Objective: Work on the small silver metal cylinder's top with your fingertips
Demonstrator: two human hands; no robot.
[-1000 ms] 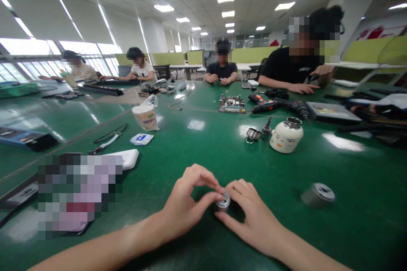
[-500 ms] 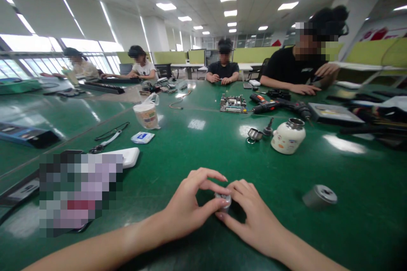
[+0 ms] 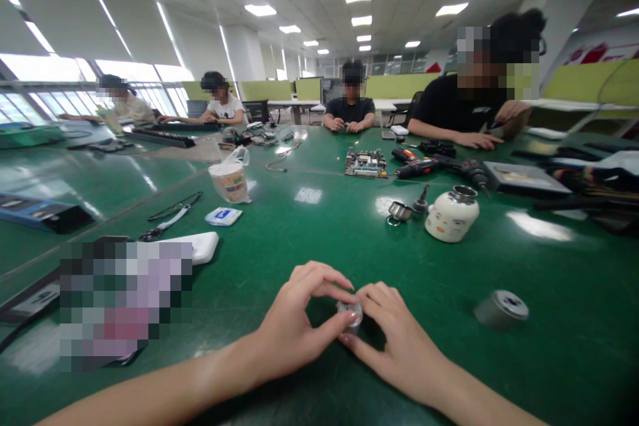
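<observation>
A small silver metal cylinder (image 3: 353, 325) with a round top stands on the green table, partly hidden by fingers. My left hand (image 3: 304, 313) is closed on its top, the thumb against the near side of the rim and the fingers curled over the far side. From the right, my right hand (image 3: 394, 336) grips its lower side between thumb and fingers. A second metal cylinder (image 3: 500, 310), with a dark hole in its pale top, stands apart to the right.
Beyond my hands are an uncapped cream bottle (image 3: 450, 216), a metal lid (image 3: 399, 212) and a dark stopper (image 3: 422, 201). A circuit board (image 3: 366, 164) and power drill (image 3: 418, 165) lie farther back. Leftward are a bagged cup (image 3: 230, 180) and tissue pack (image 3: 223, 216). Several people sit around the table.
The fingers of my left hand have shifted slightly on the cylinder's top, showing more of it. My right hand has stayed in place.
</observation>
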